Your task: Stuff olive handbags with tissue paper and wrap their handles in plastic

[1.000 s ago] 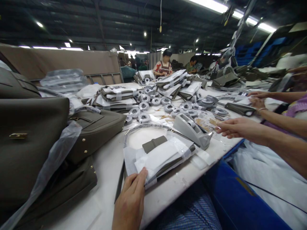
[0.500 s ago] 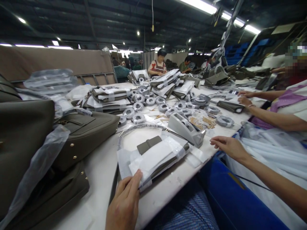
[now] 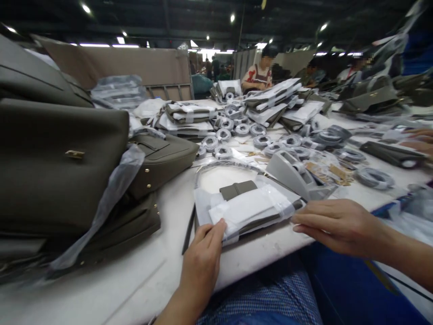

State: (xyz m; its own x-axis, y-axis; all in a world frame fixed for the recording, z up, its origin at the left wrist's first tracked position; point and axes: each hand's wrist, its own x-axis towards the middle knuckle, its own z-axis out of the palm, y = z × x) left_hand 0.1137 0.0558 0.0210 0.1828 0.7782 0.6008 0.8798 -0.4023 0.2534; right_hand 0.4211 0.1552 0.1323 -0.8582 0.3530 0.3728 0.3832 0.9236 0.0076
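Observation:
A folded olive handbag (image 3: 257, 222), partly wrapped in white paper (image 3: 241, 205) with clear tape round it, lies on the table in front of me. Its plastic-wrapped handle (image 3: 230, 163) arches away at the back, and an olive strap piece (image 3: 237, 189) rests on top. My left hand (image 3: 204, 250) grips the bag's near left corner, fingers on the wrapping and thumb hidden. At the right end of the bag is my right hand (image 3: 334, 223), fingers pressed together; whatever they hold is hidden. Just behind stands a grey tape dispenser (image 3: 287, 171).
Large olive bags (image 3: 61, 167) are piled on the left. Coiled wrapped straps (image 3: 262, 141), cardboard tags (image 3: 333, 174) and stacked wrapped bags (image 3: 191, 113) spread across the back. A co-worker's hand (image 3: 419, 137) shows at the far right. The table edge (image 3: 270, 259) runs close to my lap.
My right hand has moved left from beside the tape dispenser to the bag's right end. The left hand keeps its hold. The view has swung right.

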